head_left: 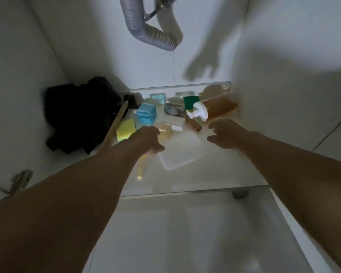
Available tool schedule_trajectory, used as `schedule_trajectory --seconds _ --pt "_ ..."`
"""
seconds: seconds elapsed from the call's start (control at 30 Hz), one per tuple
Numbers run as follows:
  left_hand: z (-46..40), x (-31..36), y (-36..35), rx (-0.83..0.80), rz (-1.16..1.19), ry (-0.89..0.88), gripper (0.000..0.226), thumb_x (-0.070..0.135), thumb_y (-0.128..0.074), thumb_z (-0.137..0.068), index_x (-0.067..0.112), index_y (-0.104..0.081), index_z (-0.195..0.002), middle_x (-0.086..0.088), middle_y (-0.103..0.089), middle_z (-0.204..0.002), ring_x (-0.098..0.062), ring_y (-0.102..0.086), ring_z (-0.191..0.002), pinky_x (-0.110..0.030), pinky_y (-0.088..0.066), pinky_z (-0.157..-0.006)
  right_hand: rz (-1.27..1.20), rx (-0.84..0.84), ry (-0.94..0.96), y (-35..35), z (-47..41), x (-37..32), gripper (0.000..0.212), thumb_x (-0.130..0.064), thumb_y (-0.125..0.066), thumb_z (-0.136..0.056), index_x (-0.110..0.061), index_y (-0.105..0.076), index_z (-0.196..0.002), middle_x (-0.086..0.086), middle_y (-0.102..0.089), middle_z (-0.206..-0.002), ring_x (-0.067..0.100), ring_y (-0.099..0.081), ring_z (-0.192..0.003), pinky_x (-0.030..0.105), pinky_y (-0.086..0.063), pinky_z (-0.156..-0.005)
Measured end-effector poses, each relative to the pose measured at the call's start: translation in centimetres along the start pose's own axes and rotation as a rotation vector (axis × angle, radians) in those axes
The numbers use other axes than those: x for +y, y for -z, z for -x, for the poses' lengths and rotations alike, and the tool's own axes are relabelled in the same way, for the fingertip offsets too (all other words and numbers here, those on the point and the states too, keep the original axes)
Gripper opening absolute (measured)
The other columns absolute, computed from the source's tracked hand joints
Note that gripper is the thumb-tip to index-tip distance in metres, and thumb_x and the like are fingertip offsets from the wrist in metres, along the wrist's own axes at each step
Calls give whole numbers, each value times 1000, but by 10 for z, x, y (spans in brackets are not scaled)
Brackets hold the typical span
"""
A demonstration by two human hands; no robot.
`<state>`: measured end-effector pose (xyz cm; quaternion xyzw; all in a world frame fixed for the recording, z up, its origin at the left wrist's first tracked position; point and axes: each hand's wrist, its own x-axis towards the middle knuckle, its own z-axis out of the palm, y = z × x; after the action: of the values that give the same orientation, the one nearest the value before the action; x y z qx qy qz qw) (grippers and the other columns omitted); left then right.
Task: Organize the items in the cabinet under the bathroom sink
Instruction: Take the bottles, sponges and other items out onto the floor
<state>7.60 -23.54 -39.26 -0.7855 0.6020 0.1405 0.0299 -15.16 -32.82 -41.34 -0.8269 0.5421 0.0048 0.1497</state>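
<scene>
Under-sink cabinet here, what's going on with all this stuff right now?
A person is reaching both bare arms into the cabinet. The left hand hovers over a jumble by the yellow sponge and blue box; the right hand reaches open toward the amber pump bottle lying on its side. Neither hand clearly holds anything. A grey drain hose hangs above.

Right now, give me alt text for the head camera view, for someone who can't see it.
Two bare hands, left hand and right hand, reach over a glass shelf cluttered with a tipped amber pump bottle, a blue plastic box and a yellow sponge. A grey corrugated drain hose hangs above.
</scene>
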Motion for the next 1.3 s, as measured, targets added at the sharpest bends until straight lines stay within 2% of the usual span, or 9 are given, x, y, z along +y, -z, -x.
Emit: schedule_trajectory --seconds 0.17,0.27,0.43,0.77,0.93,1.03,1.17,1.23,1.3 --pt "-32 14 -16 129 3 -93 61 39 -67 -88 20 -46 -142 -5 -49 -141 -25 -50 -125 -34 -44 -99 92 139 37 -7 -23 20 45 -34 -61 -95 -11 -57 -134 4 -57 -136 23 -52 -127 31 -39 -106" --pt "-54 29 -27 190 -5 -155 60 40 -64 -90 20 -44 -143 -5 -46 -145 -24 -46 -130 -35 -42 -104 179 200 55 -5 -35 36 39 -31 -61 -94 -8 -62 -126 8 -59 -133 27 -55 -123 32 -42 -102" --pt "-77 55 -45 233 25 -237 60 37 -64 -91 17 -44 -144 -4 -44 -147 -22 -45 -132 -31 -38 -103 184 229 43 -5 -42 59 48 -32 -58 -97 -7 -54 -137 12 -56 -138 28 -50 -128 30 -37 -103" --pt "-117 76 -56 206 16 -257 57 40 -71 -84 19 -54 -135 -2 -53 -133 -21 -55 -114 -36 -50 -96 181 208 14 3 -55 80 50 -35 -59 -96 -6 -54 -137 11 -57 -137 28 -52 -126 32 -38 -104" --pt "-119 88 -37 191 -10 -216 51 45 -69 -84 15 -61 -124 -4 -62 -121 -22 -58 -107 -37 -50 -95 228 193 62 19 -67 76 45 -36 -59 -95 -8 -60 -129 14 -60 -130 31 -57 -119 32 -43 -95" --pt "-116 103 -23 194 -8 -171 60 50 -74 -77 13 -60 -122 -5 -64 -117 -23 -61 -103 -37 -51 -92 277 182 76 31 -79 83 47 -38 -61 -91 -7 -61 -127 14 -63 -123 30 -61 -109 35 -48 -90" --pt "-112 116 -16 175 9 -112 77 54 -84 -64 17 -55 -125 -3 -62 -116 -23 -60 -102 -36 -52 -88 255 190 98 37 -94 88 34 -40 -66 -83 -15 -59 -105 11 -64 -108 24 -55 -84 30 -44 -72" --pt "-118 117 -17 169 -14 -107 75 54 -83 -64 17 -55 -123 -3 -62 -114 -23 -60 -98 -33 -51 -80 258 176 101 35 -108 90 35 -40 -66 -78 -15 -55 -100 11 -63 -106 25 -55 -83 31 -44 -71" --pt "-129 115 -18 179 -15 -110 71 53 -82 -67 16 -56 -121 -3 -62 -109 -23 -59 -94 -31 -47 -72 255 175 107 31 -121 92 41 -37 -67 -77 -12 -57 -108 11 -62 -107 26 -58 -88 32 -46 -72"
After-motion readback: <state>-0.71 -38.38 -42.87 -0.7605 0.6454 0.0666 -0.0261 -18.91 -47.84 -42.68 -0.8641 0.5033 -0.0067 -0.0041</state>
